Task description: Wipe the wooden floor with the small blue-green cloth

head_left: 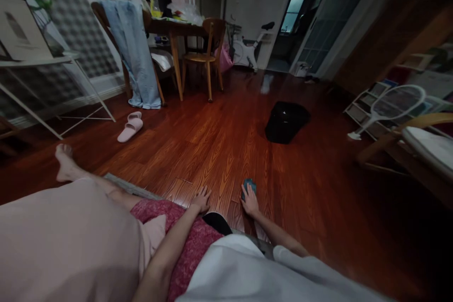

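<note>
My left hand [201, 199] lies palm down on the reddish wood floor [215, 151] with its fingers spread, holding nothing. A short way to its right, my right hand [250, 202] presses on a small teal cloth [250, 182], the fingers stretched over it. The cloth looks folded, and part of it is hidden under the fingers. Between my forearms a dark rounded shape [217, 222] shows, too dim to name. Pale grey fabric [244, 269] and dark pink patterned cloth [191, 245] fill the space near my arms.
A black bin [285, 121] stands ahead on the right. Pink slippers [130, 127] lie left, near a bare foot [64, 163]. Farther off are a wooden chair [208, 52], jeans [132, 52] hung over another chair, and an exercise bike [247, 49]. A racket [398, 104] leans right.
</note>
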Demonstrator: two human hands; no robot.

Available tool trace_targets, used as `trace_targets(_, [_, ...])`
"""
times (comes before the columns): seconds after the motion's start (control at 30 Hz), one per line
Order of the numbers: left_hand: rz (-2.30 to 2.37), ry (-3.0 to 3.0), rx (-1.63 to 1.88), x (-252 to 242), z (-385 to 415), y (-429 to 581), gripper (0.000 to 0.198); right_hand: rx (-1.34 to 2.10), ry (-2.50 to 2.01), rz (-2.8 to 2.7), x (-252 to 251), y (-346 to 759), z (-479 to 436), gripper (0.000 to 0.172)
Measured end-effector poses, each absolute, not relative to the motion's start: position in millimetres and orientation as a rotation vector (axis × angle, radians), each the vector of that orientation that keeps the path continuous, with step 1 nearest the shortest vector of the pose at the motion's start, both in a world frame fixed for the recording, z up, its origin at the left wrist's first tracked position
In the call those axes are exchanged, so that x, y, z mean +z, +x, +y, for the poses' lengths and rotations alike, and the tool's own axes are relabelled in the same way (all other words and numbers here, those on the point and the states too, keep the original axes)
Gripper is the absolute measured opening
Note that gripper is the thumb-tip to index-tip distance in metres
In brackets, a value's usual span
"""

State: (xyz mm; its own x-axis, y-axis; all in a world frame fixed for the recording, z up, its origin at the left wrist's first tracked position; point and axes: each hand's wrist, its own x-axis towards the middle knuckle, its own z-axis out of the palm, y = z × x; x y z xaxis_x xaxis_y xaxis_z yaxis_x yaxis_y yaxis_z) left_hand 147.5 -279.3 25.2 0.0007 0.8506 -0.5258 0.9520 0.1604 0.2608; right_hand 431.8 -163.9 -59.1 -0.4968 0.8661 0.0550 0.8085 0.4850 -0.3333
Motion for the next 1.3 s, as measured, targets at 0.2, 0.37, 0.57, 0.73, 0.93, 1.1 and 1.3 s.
trace_targets(0.2, [1.82,1.7,-0.215,25.2,-279.6,141.0,0.086,0.437,-1.141,-2.769,-82.1,460.1,-249.5,0.074])
trace_targets(0.37, [1.821,1.695,-0.226,22.8,-278.4,140.3,0.087,0.444,-1.141,-2.71,-79.6,463.4,-258.5,0.073])
trace_targets(0.57, [1.828,1.702,-0.224,25.1,-278.9,140.0,0.086,0.501,-1.438,-2.51,-43.8,385.1,-189.5,0.071])
trace_targets(0.73, [1.817,1.718,-0.22,23.9,-278.6,138.0,0.087,0.59,-1.536,-2.521,-29.2,349.8,-176.3,0.073])
trace_targets(0.93, [1.807,1.701,-0.207,23.3,-277.4,138.6,0.086,0.704,-1.183,-2.753,-62.1,417.7,-236.7,0.08])
trace_targets(1.1, [1.817,1.687,-0.214,26.2,-278.3,139.2,0.085,0.67,-1.246,-2.739,-73.7,449.4,-268.4,0.08])
trace_targets(1.3, [1.808,1.692,-0.232,29.0,-278.9,138.8,0.086,0.555,-1.373,-2.574,-47.9,392.3,-216.0,0.067])
